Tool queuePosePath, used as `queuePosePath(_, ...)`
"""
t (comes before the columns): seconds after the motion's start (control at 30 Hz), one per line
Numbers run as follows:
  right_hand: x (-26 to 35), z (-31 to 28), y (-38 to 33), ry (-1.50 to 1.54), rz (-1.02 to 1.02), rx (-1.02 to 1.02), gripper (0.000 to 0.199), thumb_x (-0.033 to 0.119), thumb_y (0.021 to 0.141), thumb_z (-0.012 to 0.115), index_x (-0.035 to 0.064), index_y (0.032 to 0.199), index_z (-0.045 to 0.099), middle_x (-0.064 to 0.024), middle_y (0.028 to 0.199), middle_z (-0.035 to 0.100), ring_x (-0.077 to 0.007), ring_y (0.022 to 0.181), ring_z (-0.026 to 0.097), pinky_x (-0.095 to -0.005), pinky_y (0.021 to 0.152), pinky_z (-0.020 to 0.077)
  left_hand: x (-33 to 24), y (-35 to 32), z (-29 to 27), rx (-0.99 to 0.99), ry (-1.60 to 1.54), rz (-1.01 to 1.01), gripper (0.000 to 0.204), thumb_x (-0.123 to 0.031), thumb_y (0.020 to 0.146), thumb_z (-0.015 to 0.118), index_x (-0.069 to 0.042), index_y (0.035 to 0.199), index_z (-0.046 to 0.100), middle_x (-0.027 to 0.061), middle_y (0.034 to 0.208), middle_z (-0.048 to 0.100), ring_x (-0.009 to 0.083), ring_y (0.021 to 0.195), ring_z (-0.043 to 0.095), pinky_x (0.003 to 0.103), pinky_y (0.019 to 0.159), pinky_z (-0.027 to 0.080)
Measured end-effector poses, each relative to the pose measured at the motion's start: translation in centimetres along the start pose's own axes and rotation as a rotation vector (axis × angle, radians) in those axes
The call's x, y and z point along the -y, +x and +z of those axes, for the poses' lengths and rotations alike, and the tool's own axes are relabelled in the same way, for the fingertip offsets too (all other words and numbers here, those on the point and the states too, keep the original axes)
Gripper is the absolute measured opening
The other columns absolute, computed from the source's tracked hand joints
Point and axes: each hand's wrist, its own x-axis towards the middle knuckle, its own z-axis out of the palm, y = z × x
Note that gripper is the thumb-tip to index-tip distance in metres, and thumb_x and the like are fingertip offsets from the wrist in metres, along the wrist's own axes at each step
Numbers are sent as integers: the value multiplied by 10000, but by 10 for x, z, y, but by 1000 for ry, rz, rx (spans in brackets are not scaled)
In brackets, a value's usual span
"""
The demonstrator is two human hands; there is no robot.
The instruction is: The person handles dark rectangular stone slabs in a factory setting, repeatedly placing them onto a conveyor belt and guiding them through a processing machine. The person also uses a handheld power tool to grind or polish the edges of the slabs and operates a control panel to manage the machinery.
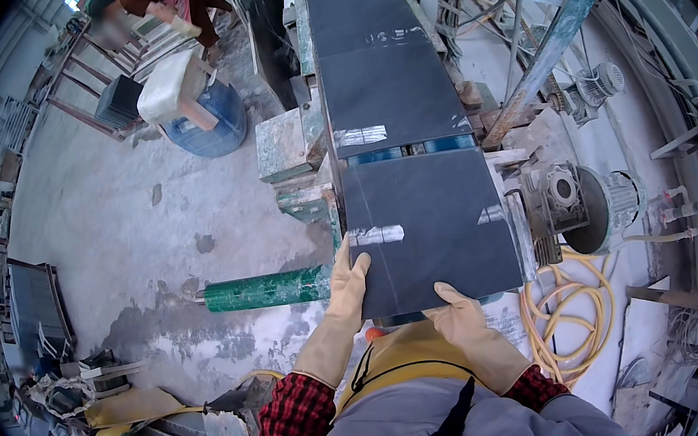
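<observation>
Dark slab (pixel 426 199) on roller line's (pixel 449 144) near end.
Left hand (pixel 344 289) holds left edge, right hand (pixel 461 320) near edge; more slabs (pixel 389 89) already lie ahead.

The light is cool and fairly even, a bright window (pixel 77 0) glowing at upper left. Pale shiny patches mark the dark slabs (pixel 425 195); shadows are soft. The centre is crisp, a co-worker's head (pixel 113 30) blurred; straight lines bow toward the black fisheye rim.
</observation>
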Motion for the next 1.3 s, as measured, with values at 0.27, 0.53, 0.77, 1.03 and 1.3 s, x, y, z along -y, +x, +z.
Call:
queuePosePath(0.27,18,15,19,-17,30,36,280,-34,935,590,-38,1213,564,-173,1273,582,-365,1168,602,-546,1052,477,-11,19,12,-13,34,53,657,-186,993,578,-33,1564,290,109,1490,454,199,1315,470,327,1098,394)
queuePosePath(0.53,24,18,36,-43,102,-92,303,-21,940,600,-47,1239,560,-178,1313,571,-363,1192,587,-553,1070,461,-15,44,0,-69,256,-110,613,-190,992,578,-86,1553,353,69,1232,628,126,1081,583,289,908,501)
queuePosePath(0.77,49,32,29,-310,435,-78,432,271,986,634,-62,1256,576,-213,1302,603,-331,1231,592,-494,1066,488,-34,7,-57,-149,404,-201,507,-196,1014,583,-73,1485,443,82,847,689,115,624,621,252,592,523)
queuePosePath(1.03,106,37,25,-1096,249,196,359,215,980,657,-110,1131,667,-214,1008,730,-268,872,734,-376,808,614,11,-134,-117,-373,322,-206,463,-223,1060,493,-42,1483,443,111,869,698,124,649,643,255,614,552)
queuePosePath(1.3,-14,81,44,-2066,-1314,804,227,151,906,629,57,1104,685,-126,1249,652,-312,1204,567,-431,1095,393,94,-232,-169,-549,196,-278,434,-213,1064,497,-52,1466,467,90,902,713,105,632,643,237,600,569)
